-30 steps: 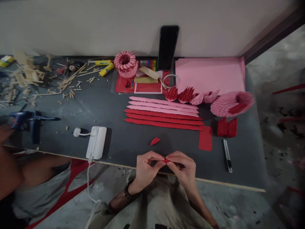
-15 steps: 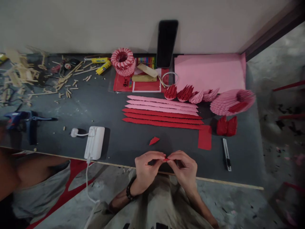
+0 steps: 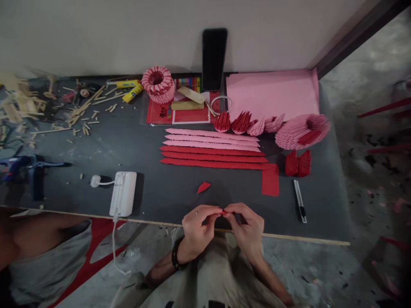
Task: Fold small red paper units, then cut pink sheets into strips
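Observation:
Near the table's front edge, my left hand and my right hand pinch a small piece of red paper between their fingertips. Most of that piece is hidden by the fingers. Just beyond the hands lies a folded red paper piece. Farther back, several red folded-paper strips and pink folded-paper strips lie side by side. A flat red paper rectangle rests at the right ends of the red strips.
A utility knife lies at right, below red folded-paper pieces. Pink paper sheets and a phone stand at the back. A white power bank, a glue gun and another person's leg are at left.
The view has shifted slightly, so the table things appear a little farther left. Both hands keep pinching the small red paper, with only slight finger movement.

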{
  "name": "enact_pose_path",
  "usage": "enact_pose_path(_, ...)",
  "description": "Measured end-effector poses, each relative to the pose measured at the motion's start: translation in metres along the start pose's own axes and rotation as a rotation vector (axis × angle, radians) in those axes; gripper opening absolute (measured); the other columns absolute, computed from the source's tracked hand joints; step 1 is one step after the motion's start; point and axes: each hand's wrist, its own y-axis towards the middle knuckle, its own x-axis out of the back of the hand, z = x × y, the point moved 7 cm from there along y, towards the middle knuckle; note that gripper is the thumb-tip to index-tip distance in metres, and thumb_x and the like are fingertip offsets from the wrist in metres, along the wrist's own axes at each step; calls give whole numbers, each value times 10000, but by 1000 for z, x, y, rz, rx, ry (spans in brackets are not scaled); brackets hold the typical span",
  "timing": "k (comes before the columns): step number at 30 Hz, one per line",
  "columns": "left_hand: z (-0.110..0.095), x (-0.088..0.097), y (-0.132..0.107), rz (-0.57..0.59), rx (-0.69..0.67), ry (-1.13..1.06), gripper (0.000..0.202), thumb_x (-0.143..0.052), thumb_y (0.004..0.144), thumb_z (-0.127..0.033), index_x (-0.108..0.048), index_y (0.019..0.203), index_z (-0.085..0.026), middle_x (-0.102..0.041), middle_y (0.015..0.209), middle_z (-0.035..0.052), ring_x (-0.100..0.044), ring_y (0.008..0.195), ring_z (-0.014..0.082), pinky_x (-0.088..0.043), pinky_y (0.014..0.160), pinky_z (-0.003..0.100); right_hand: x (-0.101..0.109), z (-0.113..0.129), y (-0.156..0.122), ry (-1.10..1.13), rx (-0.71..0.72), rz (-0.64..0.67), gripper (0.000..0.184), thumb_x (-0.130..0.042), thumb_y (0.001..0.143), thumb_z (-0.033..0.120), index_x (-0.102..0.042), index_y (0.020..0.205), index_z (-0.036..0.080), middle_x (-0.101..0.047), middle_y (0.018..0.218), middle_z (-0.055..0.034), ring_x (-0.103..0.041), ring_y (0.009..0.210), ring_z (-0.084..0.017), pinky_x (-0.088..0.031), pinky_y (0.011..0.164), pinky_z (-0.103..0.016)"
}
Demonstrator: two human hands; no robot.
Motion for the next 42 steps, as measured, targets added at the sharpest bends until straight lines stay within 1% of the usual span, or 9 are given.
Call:
enact_pose_path(9,17,2,4,6,191,-103,65,-824,895,-220,-862,904,-272,-862,862,19,-808,814,188,-662,791,304,1,9,3,-59,91,-9,74,-746,955,223,-794,973,277,-821,861,18,-780,757,-137,-639,710,-242)
enact_pose_path(13,20,0,7,73,197,-108,138,-774,915,-168,-863,897,-271,-866,869,14,-811,806,181,-663,788,291,-1,10,6,-48,149,39,200,-811,910,232,-814,1100,297,-834,904,4,-784,760,-159,-653,706,-269)
enact_pose_path(18,22,-4,6,111,122,62,312,-599,997,-90,-820,1113,-277,-863,984,21,-814,884,165,-650,850,277,-3,2,7,-273,214,27,339,-663,984,122,-785,1249,294,-813,881,-2,-747,777,-154,-626,765,-288)
enact_pose_path(22,31,3,20,-40,56,371,257,-684,985,-176,-798,1198,-263,-837,1080,72,-771,1032,232,-619,969,365,-5,-16,13,-305,76,86,220,-590,1012,183,-796,1033,260,-775,927,-27,-739,839,-155,-607,765,-274)
enact_pose_path(24,38,4,30,-91,32,502,319,-734,966,-234,-777,1282,-248,-802,1187,113,-724,1130,276,-593,1019,430,-6,-26,14,-229,-42,105,190,-573,1023,220,-755,968,236,-751,841,-5,-722,740,-136,-580,677,-242)
enact_pose_path(27,49,3,41,-106,-4,572,198,-769,940,-241,-824,1129,-263,-781,1267,110,-694,1178,297,-565,1048,470,-7,-37,13,-139,-178,108,160,-591,1030,276,-738,996,222,-734,748,28,-684,611,-115,-542,597,-217)
enact_pose_path(30,54,3,41,-60,-3,480,127,-727,967,-195,-822,981,-278,-829,1110,50,-728,1096,246,-572,1038,426,-11,-39,13,-89,-199,142,117,-667,994,308,-746,994,223,-784,841,9,-744,720,-132,-577,680,-227)
enact_pose_path(34,44,-1,27,80,56,187,132,-685,1006,-215,-801,1037,-269,-819,959,22,-757,896,168,-625,861,296,-10,-27,15,-113,-123,116,125,-654,989,285,-727,908,225,-761,806,20,-734,724,-130,-562,695,-231)
enact_pose_path(42,13,1,16,68,34,88,163,-653,1000,-153,-781,1018,-252,-813,942,35,-753,895,174,-632,848,299,-7,0,13,59,-41,1,30,-767,937,241,-779,910,235,-808,854,-2,-767,771,-154,-618,714,-254)
